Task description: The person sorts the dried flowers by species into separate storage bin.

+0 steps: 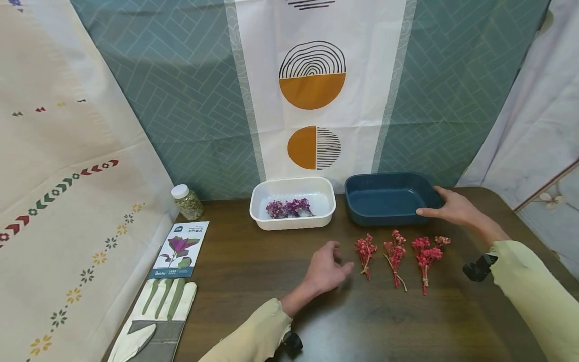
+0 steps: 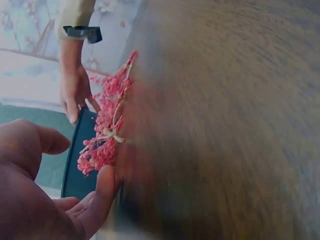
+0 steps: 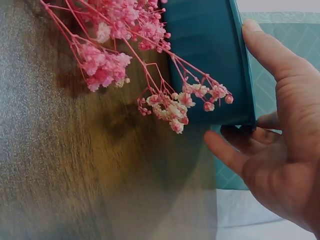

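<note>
Past our left hand (image 1: 325, 269), a white tub (image 1: 289, 222) is standing on the table (image 1: 253, 276) and holding purple dried flowers (image 1: 289, 207), bundled so closely that we cannot tell how many bunches are lying there. Under our right hand (image 1: 454, 207), a blue tub (image 1: 380, 217) is showing its bare inside floor. Far off to the left of our left hand, a jar (image 1: 192, 209) is holding small greenish dried bits under a white lid (image 1: 180, 191).

Counting, we are looking at two tubs, one jar, one glove (image 1: 164, 327), one flower card (image 1: 178, 250) and three pink flower bunches (image 1: 395, 256). The bunches are lying in a row between our hands, on the near side of the blue tub. The card and the glove are both lying left of our left hand, the card just beyond the glove's fingers.

Our right hand is gripping the blue tub by its right end, thumb at the near rim and fingers reaching around behind. Our left hand is hovering near the leftmost bunch, fingers loosely curved, thumb well apart from them, and is grasping nothing.
</note>
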### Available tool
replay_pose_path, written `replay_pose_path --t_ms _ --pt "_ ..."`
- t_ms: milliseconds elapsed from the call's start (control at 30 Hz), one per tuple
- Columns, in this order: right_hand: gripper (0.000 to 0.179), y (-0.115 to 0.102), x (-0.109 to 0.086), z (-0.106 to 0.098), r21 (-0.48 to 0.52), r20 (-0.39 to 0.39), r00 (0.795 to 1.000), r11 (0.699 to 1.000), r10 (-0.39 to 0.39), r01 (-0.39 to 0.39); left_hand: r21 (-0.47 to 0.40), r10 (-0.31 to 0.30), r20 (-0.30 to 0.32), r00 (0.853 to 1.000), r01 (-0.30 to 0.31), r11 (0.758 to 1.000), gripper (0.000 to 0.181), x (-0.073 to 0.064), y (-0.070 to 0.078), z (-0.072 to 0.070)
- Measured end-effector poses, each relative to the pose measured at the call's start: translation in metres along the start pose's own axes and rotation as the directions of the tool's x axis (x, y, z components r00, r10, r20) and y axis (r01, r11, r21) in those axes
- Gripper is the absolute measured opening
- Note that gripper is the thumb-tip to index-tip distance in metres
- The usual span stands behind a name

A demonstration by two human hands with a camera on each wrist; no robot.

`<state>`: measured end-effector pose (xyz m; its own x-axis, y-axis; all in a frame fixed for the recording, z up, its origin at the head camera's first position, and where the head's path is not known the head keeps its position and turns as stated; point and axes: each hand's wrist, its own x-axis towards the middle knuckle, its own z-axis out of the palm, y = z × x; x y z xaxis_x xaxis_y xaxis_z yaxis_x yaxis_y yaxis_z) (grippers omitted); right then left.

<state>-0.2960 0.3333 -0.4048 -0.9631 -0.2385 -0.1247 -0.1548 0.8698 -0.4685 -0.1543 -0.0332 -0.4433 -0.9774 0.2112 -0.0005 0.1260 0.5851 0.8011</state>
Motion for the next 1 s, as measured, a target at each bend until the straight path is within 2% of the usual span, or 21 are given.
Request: replay_pose_path --t_ms 333,500,767,1000 --pt "0.114 0.001 0.001 0.002 0.013 -0.004 1.000 0.999 0.030 -0.030 -0.010 -0.014 -0.034 0.999 0.014 1.000 0.065 0.004 0.007 0.017" --pt "0.115 0.001 0.000 0.003 0.018 -0.006 0.999 0.999 0.043 -0.043 -0.021 -0.001 -0.061 0.998 -0.001 1.000 0.068 0.006 0.010 0.028" --pt "0.116 0.003 0.000 0.004 0.021 -0.006 0.999 0.999 0.045 -0.045 0.072 -0.010 -0.137 0.990 0.020 0.997 0.075 0.011 0.015 0.042" --pt "0.116 0.002 0.001 0.004 0.032 -0.005 0.999 0.998 0.052 -0.052 0.125 -0.066 -0.153 0.986 0.085 0.989 0.081 0.017 0.020 0.051"
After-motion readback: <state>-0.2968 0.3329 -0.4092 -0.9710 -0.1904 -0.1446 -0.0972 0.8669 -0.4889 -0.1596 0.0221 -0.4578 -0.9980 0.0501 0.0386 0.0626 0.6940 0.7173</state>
